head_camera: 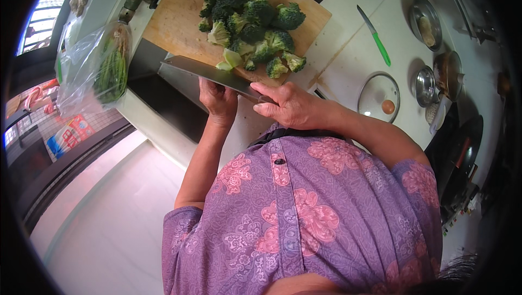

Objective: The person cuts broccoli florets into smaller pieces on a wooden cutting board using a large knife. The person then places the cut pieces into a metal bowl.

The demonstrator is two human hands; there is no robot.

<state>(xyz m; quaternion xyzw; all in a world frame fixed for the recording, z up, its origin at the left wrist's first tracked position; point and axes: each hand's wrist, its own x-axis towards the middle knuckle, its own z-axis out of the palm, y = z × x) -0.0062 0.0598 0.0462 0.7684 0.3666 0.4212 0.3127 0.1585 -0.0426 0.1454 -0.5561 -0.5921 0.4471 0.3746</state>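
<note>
My right hand (291, 105) grips the handle of a wide-bladed cleaver (212, 75) at the near edge of a wooden cutting board (175, 21). The blade points left, over the board's edge and the sink. My left hand (219, 101) is raised just under the blade, its fingers partly hidden behind it; whether they hold something cannot be told. Cut broccoli florets (259, 13) lie heaped on the board. A pale green piece of broccoli stem (231, 58) lies by the blade's far side.
Below the board's left side is a sink (171, 107), with a faucet (128, 7) above. A plastic bag of green vegetables (112, 66) stands left. To the right are a green-handled knife (379, 44), a glass lid (371, 95), a brown egg (388, 107), metal bowls (425, 85) and a pan (448, 75).
</note>
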